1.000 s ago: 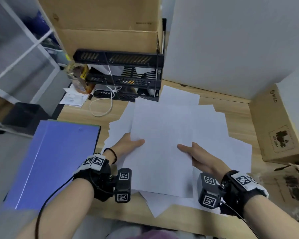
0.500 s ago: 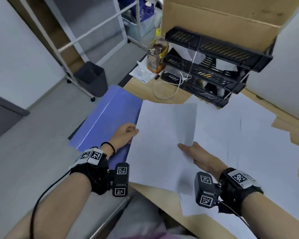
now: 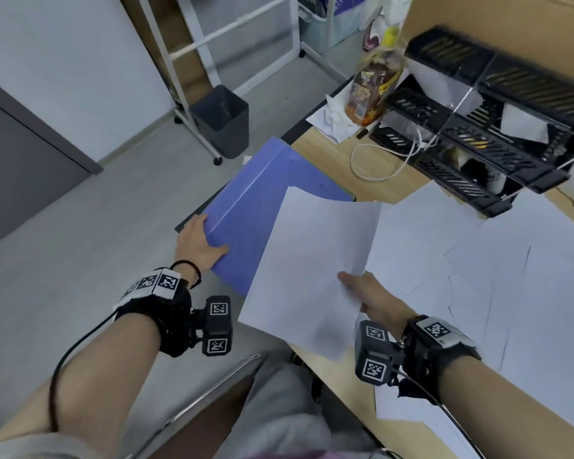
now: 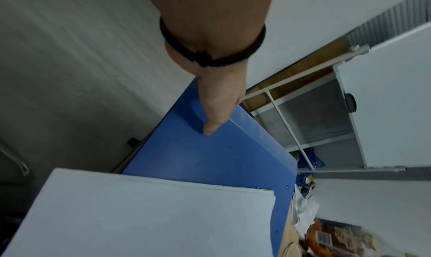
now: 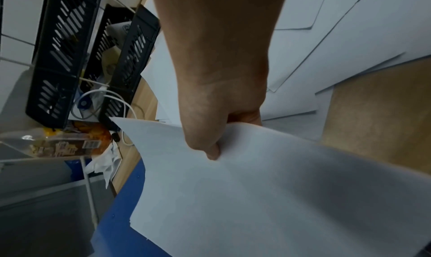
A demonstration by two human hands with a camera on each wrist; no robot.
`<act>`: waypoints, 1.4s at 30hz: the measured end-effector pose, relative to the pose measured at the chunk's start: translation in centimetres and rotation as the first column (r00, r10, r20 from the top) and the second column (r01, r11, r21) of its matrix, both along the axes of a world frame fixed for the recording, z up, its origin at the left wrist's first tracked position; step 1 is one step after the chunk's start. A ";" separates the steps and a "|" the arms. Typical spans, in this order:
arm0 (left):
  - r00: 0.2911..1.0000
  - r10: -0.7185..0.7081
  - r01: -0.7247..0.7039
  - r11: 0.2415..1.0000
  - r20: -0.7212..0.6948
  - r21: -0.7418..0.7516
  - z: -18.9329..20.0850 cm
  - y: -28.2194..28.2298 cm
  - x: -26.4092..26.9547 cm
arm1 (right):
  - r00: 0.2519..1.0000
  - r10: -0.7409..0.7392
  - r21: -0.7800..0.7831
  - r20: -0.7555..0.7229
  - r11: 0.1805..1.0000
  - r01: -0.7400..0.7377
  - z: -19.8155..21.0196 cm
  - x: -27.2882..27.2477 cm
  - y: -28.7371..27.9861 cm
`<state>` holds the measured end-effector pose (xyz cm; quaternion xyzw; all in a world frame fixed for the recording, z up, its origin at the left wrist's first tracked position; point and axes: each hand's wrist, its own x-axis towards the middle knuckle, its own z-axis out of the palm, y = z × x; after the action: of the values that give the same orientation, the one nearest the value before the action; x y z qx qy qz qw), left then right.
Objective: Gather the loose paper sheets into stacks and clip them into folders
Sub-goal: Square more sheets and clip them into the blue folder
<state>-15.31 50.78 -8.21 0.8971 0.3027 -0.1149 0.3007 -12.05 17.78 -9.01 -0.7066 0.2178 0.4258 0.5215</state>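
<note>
Risk is building: right hand (image 3: 371,298) is pinching the paper stack (image 3: 315,270) by one edge over the blue folder (image 3: 252,213); left hand (image 3: 199,241) is gripping its corner, probably opening it, so sheets may fan out.

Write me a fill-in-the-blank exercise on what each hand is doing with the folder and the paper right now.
1. The left hand grips the edge of the ____ folder.
2. The right hand holds a stack of white ____.
3. More loose sheets lie spread on the ____ desk.

Missing words: blue; paper; wooden
</note>
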 end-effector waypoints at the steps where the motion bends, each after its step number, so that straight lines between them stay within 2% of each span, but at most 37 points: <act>1: 1.000 0.021 -0.021 1.000 -0.022 0.008 0.0 0.0 -0.1 | 1.000 -0.002 0.008 0.003 1.000 0.002 0.0 0.0 0.4; 5: 0.983 0.135 -0.137 0.990 -0.122 -0.011 -0.2 -1.0 -0.9 | 0.999 -0.044 0.040 0.009 0.998 0.043 0.6 -0.2 1.8; 9: 0.962 0.235 -0.249 0.963 -0.137 -0.101 -0.7 -2.5 -2.1 | 0.992 -0.123 0.046 -0.006 0.991 0.124 -0.2 -0.7 1.8; 12: 0.952 0.286 -0.307 0.905 -0.111 -0.294 -0.3 -2.8 -2.4 | 0.976 -0.218 0.069 -0.019 0.973 0.219 -0.4 -0.6 0.8; 14: 0.960 0.278 -0.266 0.856 -0.040 -0.444 0.4 -2.7 -2.4 | 0.960 -0.280 0.082 -0.006 0.957 0.280 0.2 -0.3 0.1; 16: 0.966 0.258 -0.207 0.836 0.031 -0.508 1.5 -2.6 -2.3 | 0.946 -0.323 0.119 0.014 0.940 0.320 1.4 0.3 -0.8; 19: 0.961 0.271 -0.185 0.790 0.062 -0.585 2.8 -3.0 -1.5 | 0.943 -0.330 0.172 0.053 0.933 0.317 3.3 1.4 -2.6; 22: 0.955 0.288 -0.165 0.711 0.068 -0.684 4.0 -4.8 -0.9 | 0.942 -0.322 0.236 0.095 0.927 0.293 5.5 1.5 -4.9; 28: 0.988 0.153 -0.117 0.575 -0.034 -0.810 2.9 -9.5 2.6 | 0.896 -0.426 0.354 0.124 0.862 0.361 8.4 -0.7 -10.9; 34: 0.989 -0.130 0.011 0.569 -0.076 -0.822 2.4 -17.6 5.9 | 0.794 -0.587 0.318 0.155 0.791 0.523 9.6 -4.4 -17.1; 37: 0.970 -0.209 0.015 0.570 -0.127 -0.822 2.2 -20.8 6.4 | 0.754 -0.634 0.327 0.171 0.758 0.564 10.4 -6.3 -19.1; 39: 0.949 -0.276 0.041 0.584 -0.150 -0.811 2.2 -22.2 6.4 | 0.748 -0.640 0.335 0.174 0.753 0.566 11.0 -7.0 -19.9; 42: 0.877 -0.440 0.124 0.596 -0.194 -0.793 1.4 -23.2 6.3 | 0.735 -0.657 0.345 0.168 0.738 0.580 12.1 -7.0 -20.7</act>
<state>-8.96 27.56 -6.79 0.6846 0.1278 -0.4450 0.5630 -19.05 -2.88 3.12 -0.5669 0.3066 0.1478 0.7501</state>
